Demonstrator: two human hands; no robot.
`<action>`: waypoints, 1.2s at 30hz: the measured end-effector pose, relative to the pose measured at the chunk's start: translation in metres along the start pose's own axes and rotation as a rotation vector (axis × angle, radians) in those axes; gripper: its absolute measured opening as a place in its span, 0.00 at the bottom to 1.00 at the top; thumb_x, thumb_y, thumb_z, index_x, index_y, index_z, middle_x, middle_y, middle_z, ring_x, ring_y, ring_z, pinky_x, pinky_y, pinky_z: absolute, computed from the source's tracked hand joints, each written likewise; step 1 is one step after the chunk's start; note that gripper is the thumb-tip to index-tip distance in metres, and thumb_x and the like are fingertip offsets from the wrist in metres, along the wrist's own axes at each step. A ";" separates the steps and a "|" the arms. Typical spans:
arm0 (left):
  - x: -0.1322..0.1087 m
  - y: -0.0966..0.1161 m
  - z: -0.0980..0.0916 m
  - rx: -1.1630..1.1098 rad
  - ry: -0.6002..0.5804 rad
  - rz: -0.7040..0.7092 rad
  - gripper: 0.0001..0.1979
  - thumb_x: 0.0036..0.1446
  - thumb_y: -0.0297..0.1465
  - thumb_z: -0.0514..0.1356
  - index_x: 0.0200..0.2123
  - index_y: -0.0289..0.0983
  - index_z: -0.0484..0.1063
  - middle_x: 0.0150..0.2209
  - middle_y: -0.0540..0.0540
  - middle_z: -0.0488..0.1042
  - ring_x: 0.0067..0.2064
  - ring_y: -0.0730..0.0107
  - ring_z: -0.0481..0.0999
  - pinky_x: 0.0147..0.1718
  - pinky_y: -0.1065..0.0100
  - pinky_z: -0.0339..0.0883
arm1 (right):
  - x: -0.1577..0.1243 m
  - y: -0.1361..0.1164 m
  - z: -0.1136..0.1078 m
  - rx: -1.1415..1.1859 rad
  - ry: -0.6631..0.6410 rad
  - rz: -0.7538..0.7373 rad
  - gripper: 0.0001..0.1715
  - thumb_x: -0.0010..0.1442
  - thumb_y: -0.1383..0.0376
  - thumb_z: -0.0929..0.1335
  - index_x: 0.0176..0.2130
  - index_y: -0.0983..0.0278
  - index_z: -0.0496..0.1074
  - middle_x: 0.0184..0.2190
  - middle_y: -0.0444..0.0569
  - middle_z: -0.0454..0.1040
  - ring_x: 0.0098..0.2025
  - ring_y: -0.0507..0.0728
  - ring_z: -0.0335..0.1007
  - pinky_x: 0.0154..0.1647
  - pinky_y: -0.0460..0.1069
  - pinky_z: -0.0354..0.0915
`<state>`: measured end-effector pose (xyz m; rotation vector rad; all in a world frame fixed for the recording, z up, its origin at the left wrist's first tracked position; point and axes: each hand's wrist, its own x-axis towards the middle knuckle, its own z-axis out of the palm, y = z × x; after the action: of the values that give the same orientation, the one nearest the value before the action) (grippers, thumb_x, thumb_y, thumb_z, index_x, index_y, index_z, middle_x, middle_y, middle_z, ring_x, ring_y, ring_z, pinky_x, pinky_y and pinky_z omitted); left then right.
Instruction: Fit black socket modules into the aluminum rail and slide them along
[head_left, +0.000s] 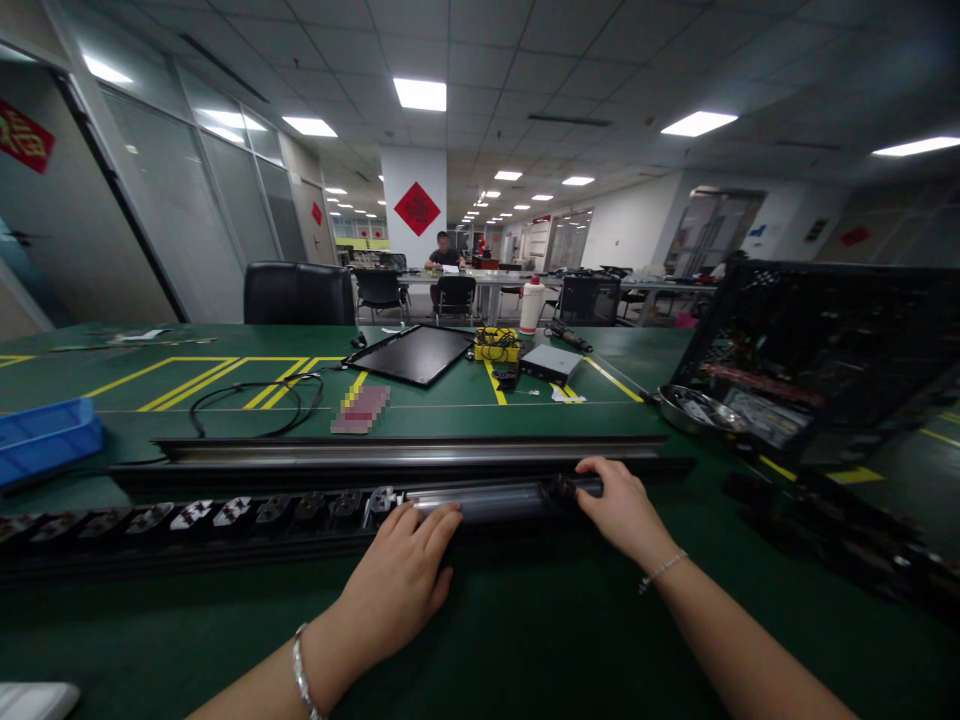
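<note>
A long black power strip housing [247,555] lies across the near part of the table, with a row of socket modules [307,507] filling its left stretch. Most modules are dark, and a few are pale or white. To their right the metal channel [480,497] is bare. My left hand [401,570] holds the housing near the last module, fingers over the top and thumb on the near side. At the channel's right end, my right hand [619,510] has thumb and finger closed on a small black socket-like part [562,488], partly hidden by the fingers.
Behind the strip lie long black rails [405,455]. A blue bin [45,440] stands left; an open computer case [817,360] and a metal bowl [701,410] are right. Farther back are a black panel [416,352], a grey box [553,364], a bottle [532,305] and a cable [255,385].
</note>
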<state>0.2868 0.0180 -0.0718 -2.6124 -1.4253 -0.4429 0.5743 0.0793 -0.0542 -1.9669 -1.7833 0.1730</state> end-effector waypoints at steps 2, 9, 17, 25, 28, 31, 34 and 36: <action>0.000 0.000 0.001 -0.004 0.003 0.003 0.28 0.52 0.27 0.55 0.57 0.40 0.56 0.56 0.46 0.65 0.50 0.59 0.65 0.55 0.55 0.54 | 0.000 0.000 0.000 0.001 0.006 -0.006 0.14 0.51 0.65 0.64 0.41 0.60 0.69 0.43 0.49 0.67 0.46 0.59 0.63 0.48 0.52 0.58; 0.000 -0.001 0.002 -0.007 0.001 0.001 0.28 0.52 0.27 0.55 0.58 0.40 0.55 0.57 0.47 0.64 0.50 0.59 0.65 0.55 0.55 0.53 | 0.002 0.005 0.003 0.022 0.034 -0.049 0.13 0.51 0.68 0.64 0.39 0.61 0.69 0.42 0.50 0.68 0.45 0.58 0.64 0.48 0.53 0.58; 0.000 -0.001 0.003 0.003 0.009 0.001 0.28 0.52 0.28 0.56 0.57 0.40 0.55 0.56 0.46 0.65 0.50 0.60 0.66 0.55 0.56 0.53 | 0.003 0.007 0.001 0.047 0.028 -0.045 0.13 0.50 0.69 0.64 0.38 0.62 0.69 0.42 0.51 0.68 0.46 0.59 0.64 0.48 0.53 0.59; 0.000 -0.001 0.002 0.000 0.011 0.004 0.28 0.52 0.28 0.56 0.57 0.40 0.55 0.56 0.46 0.65 0.50 0.60 0.66 0.55 0.56 0.54 | 0.004 0.008 -0.001 0.053 0.015 -0.040 0.12 0.51 0.69 0.64 0.39 0.62 0.69 0.42 0.52 0.67 0.47 0.59 0.64 0.49 0.53 0.58; -0.001 -0.001 0.002 0.002 0.011 0.007 0.28 0.52 0.27 0.55 0.58 0.40 0.55 0.56 0.46 0.65 0.50 0.60 0.65 0.55 0.55 0.54 | 0.004 0.008 -0.001 0.057 0.015 -0.043 0.12 0.51 0.70 0.64 0.38 0.62 0.69 0.42 0.51 0.67 0.47 0.59 0.64 0.50 0.53 0.58; 0.000 -0.001 0.002 0.002 -0.004 0.006 0.28 0.52 0.28 0.55 0.58 0.39 0.55 0.57 0.46 0.64 0.50 0.59 0.65 0.55 0.55 0.53 | 0.005 0.008 -0.001 0.065 0.019 -0.044 0.13 0.51 0.70 0.64 0.38 0.62 0.69 0.42 0.52 0.67 0.47 0.59 0.64 0.50 0.53 0.58; 0.000 -0.001 0.002 0.008 -0.009 0.001 0.28 0.52 0.28 0.55 0.58 0.39 0.55 0.57 0.46 0.64 0.50 0.59 0.65 0.55 0.55 0.53 | 0.005 0.010 0.000 0.070 0.021 -0.042 0.13 0.50 0.71 0.64 0.38 0.62 0.69 0.43 0.52 0.67 0.48 0.59 0.64 0.50 0.53 0.58; 0.000 -0.001 0.002 0.010 -0.009 0.002 0.28 0.52 0.28 0.55 0.57 0.39 0.55 0.56 0.46 0.65 0.50 0.60 0.65 0.55 0.55 0.53 | 0.006 0.011 0.000 0.074 0.023 -0.043 0.13 0.50 0.71 0.64 0.38 0.62 0.69 0.43 0.51 0.67 0.48 0.59 0.64 0.50 0.53 0.58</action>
<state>0.2861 0.0191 -0.0735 -2.6111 -1.4238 -0.4231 0.5854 0.0846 -0.0580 -1.8709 -1.7772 0.1985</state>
